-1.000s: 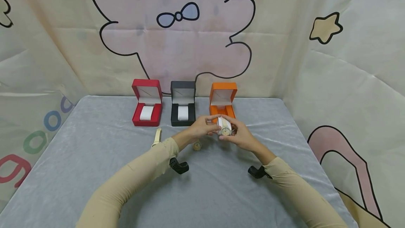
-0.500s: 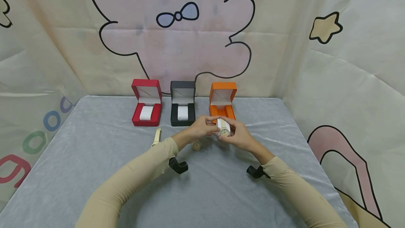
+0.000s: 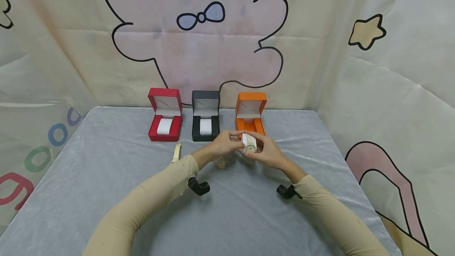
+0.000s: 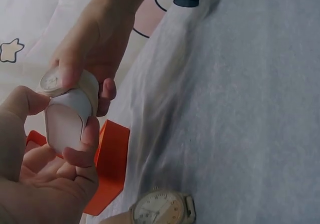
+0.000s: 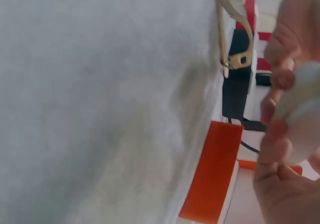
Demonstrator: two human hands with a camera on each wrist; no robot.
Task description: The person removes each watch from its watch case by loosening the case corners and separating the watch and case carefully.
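Both hands hold a white watch cushion (image 4: 64, 126) with a cream-strapped wristwatch (image 3: 250, 147) round it, in front of the orange box. My left hand (image 3: 224, 142) pinches the cushion's end between thumb and fingers. From the other side my right hand (image 3: 271, 151) grips watch and cushion, its thumb across the dial's edge in the left wrist view. Below the left hand, a second watch (image 4: 159, 209) with a pale dial lies on the cloth. A third watch (image 3: 176, 153) lies farther left, partly hidden by the left sleeve.
Three watch boxes stand open along the table's back: red (image 3: 153, 131), black (image 3: 195, 132) and orange (image 3: 251, 97). White cushions (image 3: 164, 127) sit in the red and black ones; the orange box's inside shows bare orange. A grey-blue cloth (image 3: 227, 220) covers the table.
The held cushion and watch have shifted slightly left, and the dial has turned in the hands. The right hand has moved a little left with them; boxes and loose watches stay put.
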